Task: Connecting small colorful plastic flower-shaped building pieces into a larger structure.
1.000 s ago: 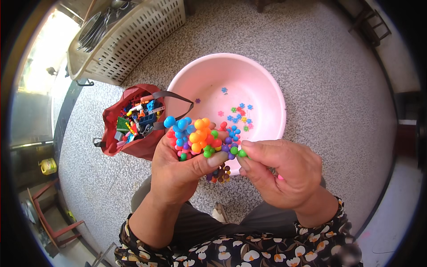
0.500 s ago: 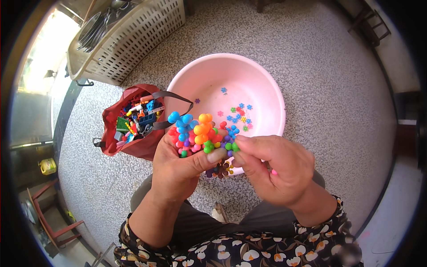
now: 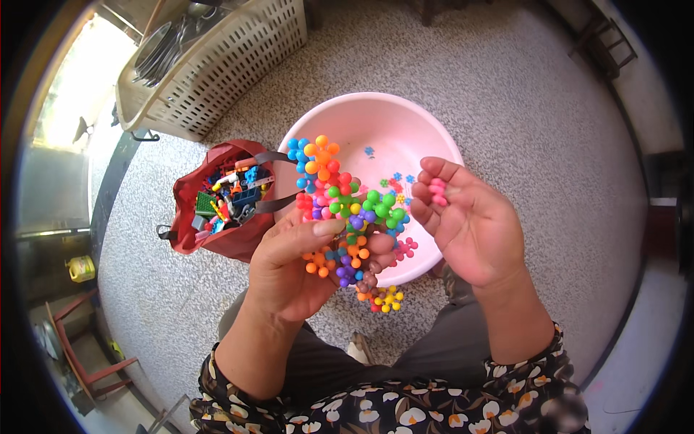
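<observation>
Now parted: right hand [image 3: 473, 231] pinches pink piece [image 3: 437, 192] at three o'clock, left hand [image 3: 296, 267] clamps bead cluster [image 3: 343, 210].

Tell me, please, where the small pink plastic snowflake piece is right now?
In the head view, the small pink plastic snowflake piece sits pinched in the right hand, right of centre, over the round pink plastic basin.

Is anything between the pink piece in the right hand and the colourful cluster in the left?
Nothing visible. The right hand pinches the pink piece just right of the cluster held by the left hand; only open air above the pink basin separates them.
</observation>
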The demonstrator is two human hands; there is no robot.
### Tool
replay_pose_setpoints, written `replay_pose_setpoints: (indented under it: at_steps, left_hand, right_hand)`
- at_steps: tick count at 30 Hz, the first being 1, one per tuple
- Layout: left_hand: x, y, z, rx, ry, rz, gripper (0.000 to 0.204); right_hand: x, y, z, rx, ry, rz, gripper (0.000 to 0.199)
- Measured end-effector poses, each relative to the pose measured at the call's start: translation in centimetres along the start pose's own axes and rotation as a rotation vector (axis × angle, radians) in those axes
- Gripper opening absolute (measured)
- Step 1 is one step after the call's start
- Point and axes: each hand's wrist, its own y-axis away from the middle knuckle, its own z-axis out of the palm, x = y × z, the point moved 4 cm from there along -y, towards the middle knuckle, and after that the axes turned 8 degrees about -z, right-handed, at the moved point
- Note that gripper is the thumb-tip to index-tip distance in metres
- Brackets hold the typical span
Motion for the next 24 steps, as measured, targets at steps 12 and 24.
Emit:
replay_pose_setpoints:
  at_steps: [12,24]
  left_hand:
    - [0.4,1.2,1.4,-0.078,-0.006,-0.008,0.073]
    - [0.4,1.7,1.3,-0.029,0.04,0.136,0.063]
  right_hand:
    - [-1.1,1.3,1.4,-0.118,0.369,-0.159,0.026]
    - [-2.1,4.0,3.2,-0.302,0.93,-0.862,0.021]
